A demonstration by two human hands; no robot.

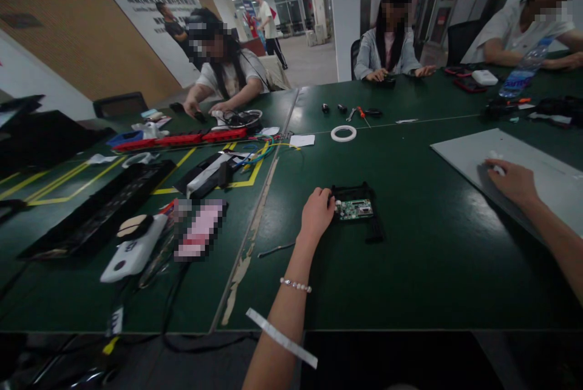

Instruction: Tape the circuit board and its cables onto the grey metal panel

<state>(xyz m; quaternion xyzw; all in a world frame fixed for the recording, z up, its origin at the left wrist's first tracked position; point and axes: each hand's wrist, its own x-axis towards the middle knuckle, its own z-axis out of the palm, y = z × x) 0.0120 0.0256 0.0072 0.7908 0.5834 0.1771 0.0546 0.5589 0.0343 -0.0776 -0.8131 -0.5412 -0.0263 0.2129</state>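
Note:
My left hand [317, 214] is closed at the left side of a black plastic frame [376, 229], its fingers curled on the edge. Inside that frame sits a green circuit board [356, 209] with small white and metal parts, lying on the table. Off to the right, my right hand [517, 182] rests over a white board [473, 147], fingers bent together around a small whitish thing [497, 167] too small to name. A short grey cable [276, 249] lies left of my left wrist.
A roll of white tape [343, 133] and a red-handled screwdriver [363, 115] lie farther back on the green table [392, 293]. To the left are a phone [200, 229], a white device [133, 250], a long black tray [98, 208] and a red power strip [182, 140]. Several people sit opposite.

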